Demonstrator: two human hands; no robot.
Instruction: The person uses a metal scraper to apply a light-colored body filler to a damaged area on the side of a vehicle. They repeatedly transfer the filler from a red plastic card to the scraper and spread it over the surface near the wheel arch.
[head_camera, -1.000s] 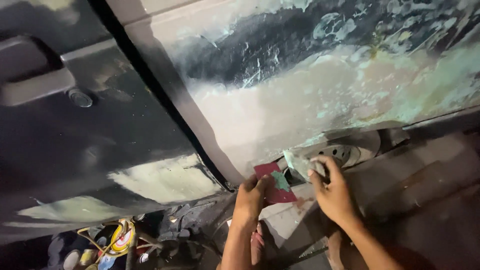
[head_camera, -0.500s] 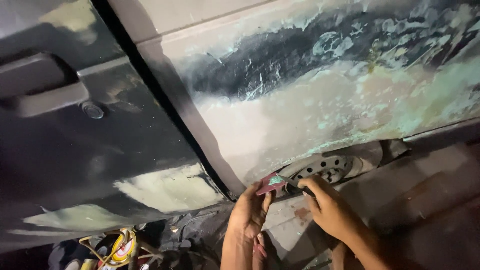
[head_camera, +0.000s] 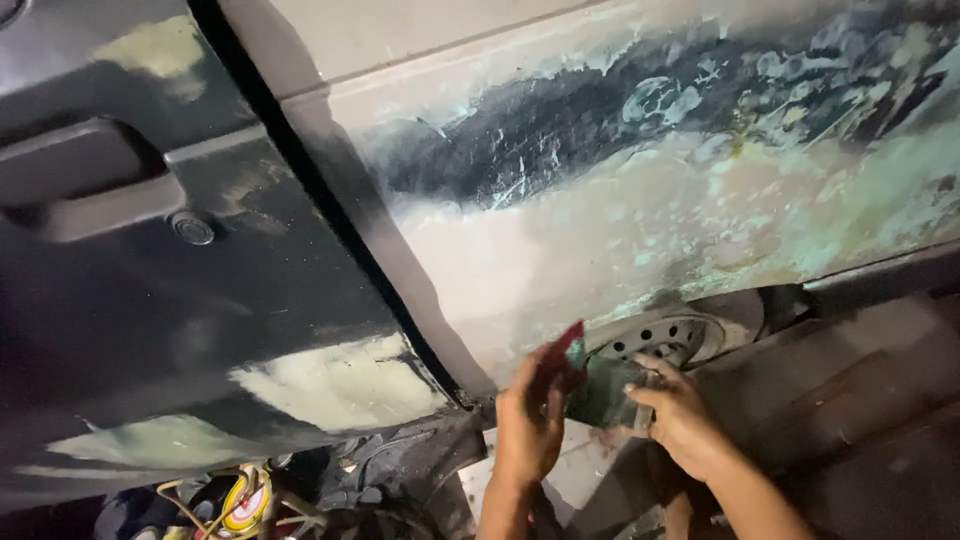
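Observation:
My left hand (head_camera: 530, 420) grips a small red scraper card (head_camera: 566, 352) smeared with greenish filler, held upright just below the car's rear panel (head_camera: 620, 230). My right hand (head_camera: 680, 420) holds a dark greenish flat piece (head_camera: 605, 392), maybe a pad or second spreader, pressed against the red card. Both hands meet in front of the wheel (head_camera: 665, 340). The panel above is covered with patchy cream and green body filler over dark scratched paint.
A dark car door (head_camera: 160, 300) with a handle recess (head_camera: 80, 185) and a key lock (head_camera: 192, 228) fills the left, with filler patches low down. A yellow and red object with wires (head_camera: 240, 500) lies on the ground. The wheel arch lies to the right.
The view has shifted down and left on the car. My hands have come closer together, and the red card now stands upright against the piece in my right hand.

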